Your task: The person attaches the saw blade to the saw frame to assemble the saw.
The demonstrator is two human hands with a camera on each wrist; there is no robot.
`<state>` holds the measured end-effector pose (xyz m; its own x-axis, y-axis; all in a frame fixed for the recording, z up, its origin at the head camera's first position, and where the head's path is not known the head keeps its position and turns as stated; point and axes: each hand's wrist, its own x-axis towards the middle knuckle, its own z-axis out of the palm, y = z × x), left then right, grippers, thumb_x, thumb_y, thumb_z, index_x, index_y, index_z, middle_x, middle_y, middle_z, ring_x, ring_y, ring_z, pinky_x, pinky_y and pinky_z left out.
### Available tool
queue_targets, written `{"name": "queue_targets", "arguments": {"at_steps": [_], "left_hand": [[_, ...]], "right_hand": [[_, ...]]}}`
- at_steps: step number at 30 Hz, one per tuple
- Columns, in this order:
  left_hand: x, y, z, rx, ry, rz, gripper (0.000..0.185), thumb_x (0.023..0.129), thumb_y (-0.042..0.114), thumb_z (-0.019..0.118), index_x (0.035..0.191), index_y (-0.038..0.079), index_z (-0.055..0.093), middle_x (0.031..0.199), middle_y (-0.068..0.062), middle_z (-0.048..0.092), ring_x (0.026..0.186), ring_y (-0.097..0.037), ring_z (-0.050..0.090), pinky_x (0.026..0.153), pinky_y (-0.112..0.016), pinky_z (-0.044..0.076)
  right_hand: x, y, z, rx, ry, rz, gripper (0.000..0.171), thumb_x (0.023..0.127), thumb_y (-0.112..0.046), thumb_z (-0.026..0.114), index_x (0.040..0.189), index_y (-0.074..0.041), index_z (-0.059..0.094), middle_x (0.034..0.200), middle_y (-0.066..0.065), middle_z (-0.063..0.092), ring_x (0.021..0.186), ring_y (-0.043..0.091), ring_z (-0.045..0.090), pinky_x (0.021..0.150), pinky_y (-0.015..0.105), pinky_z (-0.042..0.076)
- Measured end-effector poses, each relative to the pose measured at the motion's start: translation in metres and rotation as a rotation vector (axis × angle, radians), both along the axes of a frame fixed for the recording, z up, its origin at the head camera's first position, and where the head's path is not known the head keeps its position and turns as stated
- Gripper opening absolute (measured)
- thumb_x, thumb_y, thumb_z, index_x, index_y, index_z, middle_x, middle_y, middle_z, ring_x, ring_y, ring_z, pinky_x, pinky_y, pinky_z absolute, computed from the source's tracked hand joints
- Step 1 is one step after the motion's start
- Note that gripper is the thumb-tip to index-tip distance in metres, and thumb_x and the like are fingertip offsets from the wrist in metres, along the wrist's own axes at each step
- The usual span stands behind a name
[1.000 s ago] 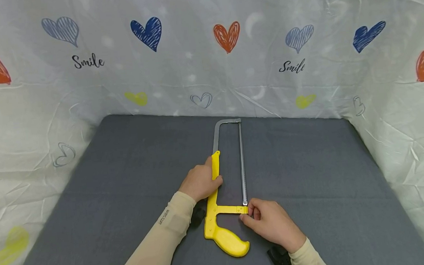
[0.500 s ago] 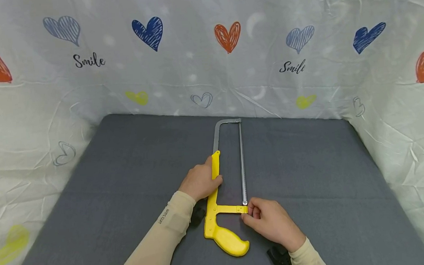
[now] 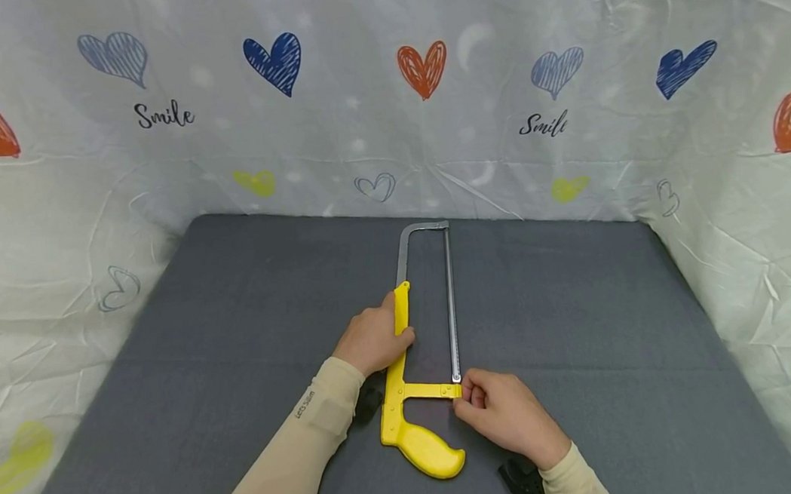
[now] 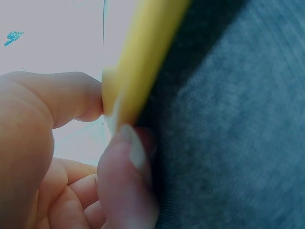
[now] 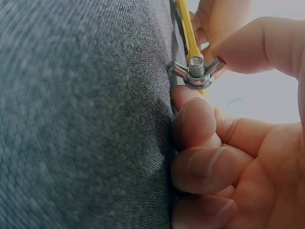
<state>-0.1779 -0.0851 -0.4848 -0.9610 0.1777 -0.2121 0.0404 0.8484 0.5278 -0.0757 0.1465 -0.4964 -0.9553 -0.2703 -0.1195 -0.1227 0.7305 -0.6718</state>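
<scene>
A pale backdrop cloth (image 3: 388, 126) printed with coloured hearts and the word "Smile" wraps around three sides of a dark grey fabric-covered surface (image 3: 577, 326).

A yellow-handled hacksaw (image 3: 403, 367) lies flat near the middle of the surface. Its long axis runs straight away from the person: the pistol handle is at the near end and the bare metal bow at the far end. The thin blade (image 3: 451, 304) runs along the saw's right side, parallel to the yellow back bar on the left.

The left hand (image 3: 372, 340), in a beige sleeve, holds the yellow back bar partway along its length. In the left wrist view the thumb and a fingertip pinch the bar from either side, so this grip is narrow and closed on the saw.

The right hand (image 3: 504, 414) sits at the near end of the blade, where the yellow crossbar ends. In the right wrist view its thumb and forefinger pinch a metal wing nut (image 5: 196, 71) threaded on a bolt; the remaining fingers curl against the fabric. The nut lies directly in front of this hand's fingertips, so the right hand is nearer to it than the left.
</scene>
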Motion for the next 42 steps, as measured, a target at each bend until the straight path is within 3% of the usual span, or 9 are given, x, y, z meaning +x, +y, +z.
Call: {"name": "queue_targets", "arguments": {"at_steps": [8, 15, 21, 42], "left_hand": [[-0.0012, -0.0012, -0.0005, -0.005, -0.002, -0.003, 0.085, 0.103, 0.033, 0.067, 0.171, 0.001, 0.027, 0.098, -0.014, 0.074, 0.059, -0.018, 0.063, 0.058, -0.028, 0.053], [-0.0006, -0.0009, -0.0011, -0.002, 0.0, -0.01, 0.085, 0.103, 0.032, 0.067, 0.17, 0.0, 0.027, 0.087, -0.011, 0.071, 0.056, -0.018, 0.062, 0.055, -0.027, 0.051], [-0.0006, -0.0006, -0.001, -0.001, -0.004, 0.002, 0.085, 0.103, 0.033, 0.068, 0.171, 0.001, 0.027, 0.09, -0.011, 0.071, 0.056, -0.018, 0.062, 0.055, -0.027, 0.052], [-0.0016, -0.0008, -0.0023, -0.016, 0.0, -0.005, 0.085, 0.103, 0.034, 0.068, 0.17, 0.001, 0.028, 0.098, -0.014, 0.074, 0.06, -0.018, 0.063, 0.056, -0.028, 0.051]], "right_hand": [[0.0, -0.0006, 0.0001, 0.01, 0.009, 0.004, 0.021, 0.095, -0.019, 0.072, 0.078, -0.025, 0.061, 0.06, -0.012, 0.046, 0.047, 0.003, 0.036, 0.049, 0.022, 0.029], [0.0004, -0.001, 0.0003, 0.026, 0.02, 0.006, 0.021, 0.094, -0.018, 0.071, 0.078, -0.024, 0.06, 0.061, -0.012, 0.046, 0.048, 0.003, 0.037, 0.049, 0.022, 0.03], [0.0005, -0.001, 0.0014, 0.015, 0.001, 0.002, 0.022, 0.095, -0.027, 0.078, 0.08, -0.024, 0.062, 0.061, -0.011, 0.049, 0.047, 0.004, 0.039, 0.048, 0.022, 0.03], [-0.001, 0.0006, 0.0007, 0.034, 0.009, 0.05, 0.022, 0.1, -0.021, 0.074, 0.082, -0.024, 0.061, 0.063, -0.013, 0.047, 0.051, 0.002, 0.039, 0.05, 0.022, 0.031]]}}
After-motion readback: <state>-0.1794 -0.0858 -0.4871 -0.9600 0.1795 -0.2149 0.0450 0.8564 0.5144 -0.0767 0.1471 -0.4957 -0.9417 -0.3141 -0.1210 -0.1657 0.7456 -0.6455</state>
